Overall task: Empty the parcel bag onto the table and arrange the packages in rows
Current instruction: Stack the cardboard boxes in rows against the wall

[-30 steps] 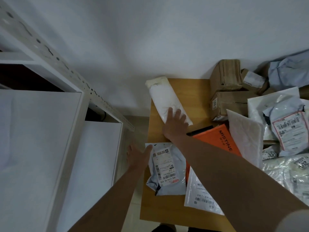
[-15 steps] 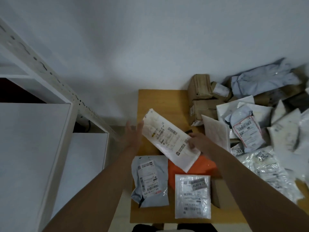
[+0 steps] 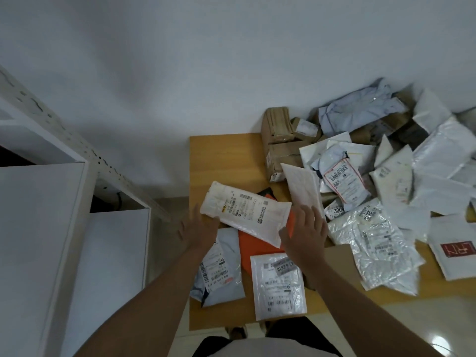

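Wooden bench (image 3: 221, 155) with the heap of packages (image 3: 386, 181) piled to the right, and over its left end a long white package (image 3: 244, 217) held between both hands, long axis slanting from upper left down to lower right. Left hand (image 3: 199, 228) grips the upper-left end from beneath; right hand (image 3: 305, 234) clasps the lower-right end, fingers spread. Bare bench lies just beyond, so setting it down there looks next, I'd say.
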The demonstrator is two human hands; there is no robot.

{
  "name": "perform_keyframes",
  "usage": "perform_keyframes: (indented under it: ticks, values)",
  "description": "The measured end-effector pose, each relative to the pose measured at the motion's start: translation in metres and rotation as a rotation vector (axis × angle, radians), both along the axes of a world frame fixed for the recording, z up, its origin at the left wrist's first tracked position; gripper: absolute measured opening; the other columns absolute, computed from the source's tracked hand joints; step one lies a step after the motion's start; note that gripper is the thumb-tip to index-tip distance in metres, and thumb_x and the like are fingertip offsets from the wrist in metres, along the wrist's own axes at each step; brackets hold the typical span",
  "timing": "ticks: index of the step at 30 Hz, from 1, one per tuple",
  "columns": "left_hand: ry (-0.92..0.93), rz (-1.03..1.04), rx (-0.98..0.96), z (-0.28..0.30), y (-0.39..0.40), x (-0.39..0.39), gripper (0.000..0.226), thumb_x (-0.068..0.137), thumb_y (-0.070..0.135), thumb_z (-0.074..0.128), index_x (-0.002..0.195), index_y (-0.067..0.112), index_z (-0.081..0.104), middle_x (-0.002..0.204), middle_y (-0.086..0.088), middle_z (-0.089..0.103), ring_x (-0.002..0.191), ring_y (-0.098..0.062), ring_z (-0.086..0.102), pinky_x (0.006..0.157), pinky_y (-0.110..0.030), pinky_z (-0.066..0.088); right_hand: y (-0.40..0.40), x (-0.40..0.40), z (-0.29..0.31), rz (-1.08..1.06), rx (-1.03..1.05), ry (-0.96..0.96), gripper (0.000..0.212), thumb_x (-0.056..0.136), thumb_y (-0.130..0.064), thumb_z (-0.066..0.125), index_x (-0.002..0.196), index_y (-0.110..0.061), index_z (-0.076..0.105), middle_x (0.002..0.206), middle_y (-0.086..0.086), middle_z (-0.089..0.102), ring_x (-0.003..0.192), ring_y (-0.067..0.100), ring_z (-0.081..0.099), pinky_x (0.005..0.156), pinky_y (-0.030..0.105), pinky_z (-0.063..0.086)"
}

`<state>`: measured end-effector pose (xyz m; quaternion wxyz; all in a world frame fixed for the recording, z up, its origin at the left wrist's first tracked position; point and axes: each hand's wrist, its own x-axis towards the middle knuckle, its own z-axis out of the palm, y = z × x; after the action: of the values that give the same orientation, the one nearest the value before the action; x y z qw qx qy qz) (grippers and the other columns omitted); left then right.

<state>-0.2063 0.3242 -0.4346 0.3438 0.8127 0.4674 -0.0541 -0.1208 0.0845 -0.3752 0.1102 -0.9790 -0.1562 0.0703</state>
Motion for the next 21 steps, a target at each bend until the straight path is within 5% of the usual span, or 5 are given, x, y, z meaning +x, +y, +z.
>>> perform_keyframes:
  ticks: [5,9,15,21]
  values:
    - [-0.003,-0.107,0.031,0.036,-0.012,0.024,0.066,0.089,0.05,0.052,0.147,0.026,0.032,0.151,-0.012,0.033,0.14,-0.033,0.028,0.113,-0.052,0.026,-0.005,0.018,0.015,0.007,0.071,-0.048,0.061,0.076,-0.037,0.049,0.132,-0.012,0.044,0.144,0.021,0.041,0.139,0.043,0.031,0.107,0.062,0.028]
    - [-0.004,-0.193,-0.026,0.052,-0.021,0.059,0.062,0.093,0.044,0.052,0.148,0.027,0.03,0.156,-0.006,0.025,0.143,-0.029,0.022,0.116,-0.048,0.021,0.013,0.055,0.028,0.114,0.073,-0.095,0.059,0.076,-0.032,0.063,0.129,-0.01,0.047,0.146,0.023,0.039,0.141,0.044,0.028,0.111,0.062,0.029]
    - [-0.03,-0.279,-0.023,0.059,-0.031,0.111,0.061,0.092,0.047,0.054,0.146,0.025,0.035,0.153,-0.005,0.031,0.14,-0.028,0.028,0.114,-0.046,0.026,0.071,0.138,0.05,0.245,-0.021,-0.156,0.047,0.083,-0.029,0.061,0.124,-0.006,0.057,0.142,0.022,0.046,0.143,0.042,0.027,0.117,0.057,0.014]
    - [-0.042,-0.498,0.126,0.065,-0.049,0.176,0.074,0.088,0.036,0.062,0.151,0.024,0.024,0.158,-0.005,0.02,0.142,-0.03,0.024,0.112,-0.045,0.027,0.108,0.232,0.048,0.174,0.034,0.135,0.068,0.092,-0.036,0.048,0.149,-0.01,0.021,0.156,0.026,0.018,0.141,0.045,0.023,0.11,0.053,0.031]
